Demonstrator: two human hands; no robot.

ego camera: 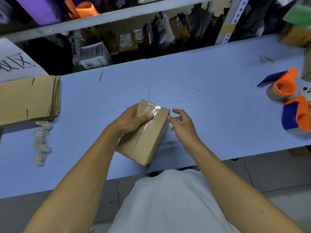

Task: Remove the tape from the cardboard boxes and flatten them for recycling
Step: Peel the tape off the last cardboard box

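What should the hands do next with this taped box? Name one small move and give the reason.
Probably pinch the lifted tape end with the right hand and peel it back along the seam. The clear tape is crinkled and raised at the far end of the box, the left hand grips the box with its thumb by that end, and the right hand's fingers hover beside the corner, holding nothing.

1. A small closed brown cardboard box (pixel 148 132) lies tilted on the pale blue desk (pixel 210 78), a strip of clear shiny tape (pixel 149 118) running along its top seam.
2. The left hand (pixel 130 121) grips the box's far left side, thumb pressed on the tape.
3. The right hand (pixel 182 125) sits at the box's right edge, fingers loosely curled; whether it pinches anything is unclear.
4. A stack of flattened brown cardboard boxes (pixel 28 98) lies at the desk's left end, crumpled tape wads (pixel 41 143) near it.
5. Two orange-and-blue tape dispensers (pixel 286 98) lie far right.
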